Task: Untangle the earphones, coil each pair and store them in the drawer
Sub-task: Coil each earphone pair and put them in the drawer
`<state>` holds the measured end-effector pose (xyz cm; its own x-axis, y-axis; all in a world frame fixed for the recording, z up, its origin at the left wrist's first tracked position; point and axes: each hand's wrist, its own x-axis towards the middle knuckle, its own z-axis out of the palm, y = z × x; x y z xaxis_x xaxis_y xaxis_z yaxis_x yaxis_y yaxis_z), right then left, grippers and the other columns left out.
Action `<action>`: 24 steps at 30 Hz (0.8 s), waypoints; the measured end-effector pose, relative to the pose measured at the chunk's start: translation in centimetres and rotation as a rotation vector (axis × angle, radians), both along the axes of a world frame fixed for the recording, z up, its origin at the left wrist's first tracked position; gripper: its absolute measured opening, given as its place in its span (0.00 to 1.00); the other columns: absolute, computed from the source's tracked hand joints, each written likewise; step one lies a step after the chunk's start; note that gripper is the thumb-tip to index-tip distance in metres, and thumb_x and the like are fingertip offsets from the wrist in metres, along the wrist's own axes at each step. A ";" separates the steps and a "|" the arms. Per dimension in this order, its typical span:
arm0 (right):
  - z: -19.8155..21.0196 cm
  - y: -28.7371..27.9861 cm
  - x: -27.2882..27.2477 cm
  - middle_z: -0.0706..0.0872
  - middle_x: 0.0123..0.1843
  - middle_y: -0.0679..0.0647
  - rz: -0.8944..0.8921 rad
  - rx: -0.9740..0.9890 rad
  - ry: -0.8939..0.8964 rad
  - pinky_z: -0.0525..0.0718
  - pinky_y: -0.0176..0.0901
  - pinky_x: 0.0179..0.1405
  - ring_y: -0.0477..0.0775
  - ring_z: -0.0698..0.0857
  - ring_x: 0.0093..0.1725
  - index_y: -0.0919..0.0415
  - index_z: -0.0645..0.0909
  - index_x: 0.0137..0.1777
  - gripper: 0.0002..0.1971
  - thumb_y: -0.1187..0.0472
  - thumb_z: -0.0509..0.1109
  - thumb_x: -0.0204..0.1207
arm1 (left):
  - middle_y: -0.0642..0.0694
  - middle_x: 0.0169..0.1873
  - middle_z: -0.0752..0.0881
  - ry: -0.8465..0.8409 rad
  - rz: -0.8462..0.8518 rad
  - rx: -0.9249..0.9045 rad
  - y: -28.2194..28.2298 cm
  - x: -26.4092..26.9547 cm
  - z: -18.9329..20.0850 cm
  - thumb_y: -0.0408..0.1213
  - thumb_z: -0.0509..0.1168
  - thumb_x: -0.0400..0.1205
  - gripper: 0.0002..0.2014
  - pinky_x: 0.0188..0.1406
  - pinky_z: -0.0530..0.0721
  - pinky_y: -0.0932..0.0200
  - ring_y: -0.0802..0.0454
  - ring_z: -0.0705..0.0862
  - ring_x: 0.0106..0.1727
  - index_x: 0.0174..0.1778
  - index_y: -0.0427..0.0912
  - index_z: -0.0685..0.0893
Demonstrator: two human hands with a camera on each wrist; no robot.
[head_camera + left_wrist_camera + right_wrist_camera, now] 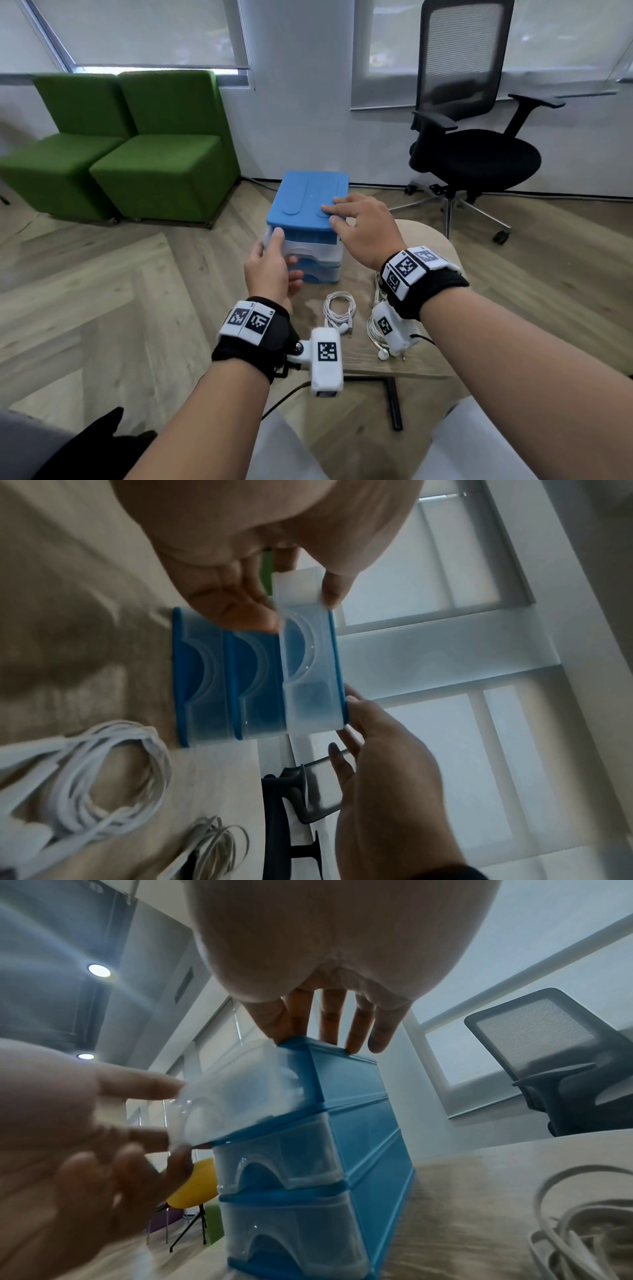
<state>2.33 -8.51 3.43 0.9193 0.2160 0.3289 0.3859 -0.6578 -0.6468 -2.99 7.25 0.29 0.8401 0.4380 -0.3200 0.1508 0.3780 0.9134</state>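
A small blue drawer unit (310, 202) with three clear drawers stands at the far part of the round wooden table (431, 246), close to the table's far-left edge. The top drawer (301, 245) sticks out a little way past the unit's front face; the two drawers under it sit flush. The left hand (270, 270) grips the top drawer's left front corner, thumb on its upper rim and fingers curled under its lower edge. The right hand (363, 226) lies open on the unit's lid, straight fingers pressing down near the front-right edge and holding nothing.

Two coiled pairs of white earphones lie on the table nearer the person than the unit, apart from it and from each other: one coil (339, 310) in front of the unit, the other coil (375, 334) to its right, partly hidden under the right wrist camera, one earbud poking out near the table's near edge. Bare tabletop shows between the drawer front and the coils. Beyond the table stand two green seats (137, 154) on the left and a black office chair (472, 137) on the right
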 end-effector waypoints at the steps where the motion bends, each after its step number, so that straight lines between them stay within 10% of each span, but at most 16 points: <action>1: -0.1 0.1 0.0 0.86 0.73 0.51 0.000 0.003 0.000 0.66 0.36 0.72 0.52 0.79 0.74 0.50 0.90 0.68 0.16 0.59 0.69 0.84 | 0.44 0.40 0.83 0.021 0.000 0.014 0.3 -0.4 -0.1 0.51 0.66 0.86 0.08 0.25 0.75 0.61 0.51 0.78 0.30 0.54 0.53 0.86; 6: -0.5 0.2 0.1 0.88 0.70 0.52 -0.012 0.058 -0.021 0.71 0.39 0.75 0.52 0.82 0.72 0.52 0.91 0.66 0.15 0.60 0.69 0.83 | 0.46 0.58 0.86 0.009 0.017 0.055 1.8 -1.9 -0.1 0.38 0.64 0.81 0.16 0.42 0.80 0.51 0.46 0.83 0.50 0.61 0.59 0.86; 10: -0.5 0.3 0.2 0.89 0.69 0.52 -0.010 0.059 -0.038 0.74 0.47 0.78 0.52 0.83 0.72 0.52 0.92 0.65 0.15 0.60 0.69 0.83 | 0.47 0.60 0.89 -0.025 0.001 0.148 3.6 -1.1 1.3 0.46 0.67 0.71 0.15 0.67 0.85 0.36 0.42 0.87 0.65 0.51 0.60 0.91; 18: -0.6 0.1 0.3 0.88 0.69 0.52 0.014 0.087 -0.035 0.74 0.47 0.79 0.51 0.84 0.71 0.52 0.92 0.65 0.14 0.60 0.72 0.82 | 0.49 0.54 0.89 -0.072 -0.197 0.344 3.4 -0.5 2.0 0.38 0.58 0.93 0.18 0.47 0.88 0.47 0.45 0.86 0.50 0.77 0.53 0.80; 24: -0.8 -0.2 0.9 0.88 0.68 0.50 0.044 0.124 -0.020 0.73 0.31 0.72 0.44 0.83 0.69 0.54 0.92 0.65 0.15 0.64 0.72 0.81 | 0.58 0.52 0.87 -0.106 -0.241 0.484 3.4 0.0 2.5 0.32 0.56 0.89 0.25 0.61 0.87 0.33 0.43 0.87 0.53 0.80 0.60 0.77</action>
<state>3.20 -8.68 2.65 0.9027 0.2127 0.3739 0.4266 -0.5550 -0.7142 -3.01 10.61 2.78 0.9516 0.3050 -0.0382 0.0791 -0.1228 0.9893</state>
